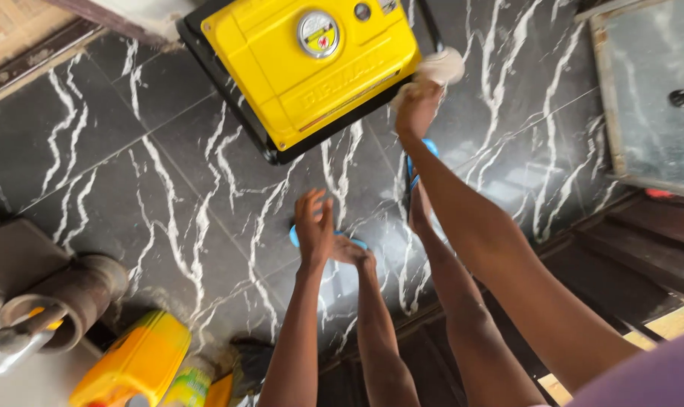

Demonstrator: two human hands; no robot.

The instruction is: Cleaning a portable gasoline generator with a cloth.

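1. A pale crumpled cloth (441, 66) lies pressed against the right side of a yellow box-shaped generator with a round gauge on top (308, 64); the generator sits in a black frame on the far part of the floor.
2. The right hand (416, 109) reaches far forward, its fingers closed on the cloth where it touches the generator's edge.
3. The left hand (314, 224) hangs lower and nearer, fingers spread loosely and holding nothing, well apart from the generator.
4. Beneath the arms are the person's legs, with feet in blue flip-flop sandals (419, 160) on the black marble-patterned floor tiles with white veins (168, 173).
5. At near left stand a yellow-orange plastic jerrycan (134, 365) and, beside it, a brown tubular metal part (70, 298).
6. At far right lies a framed grey metal panel (647, 90).
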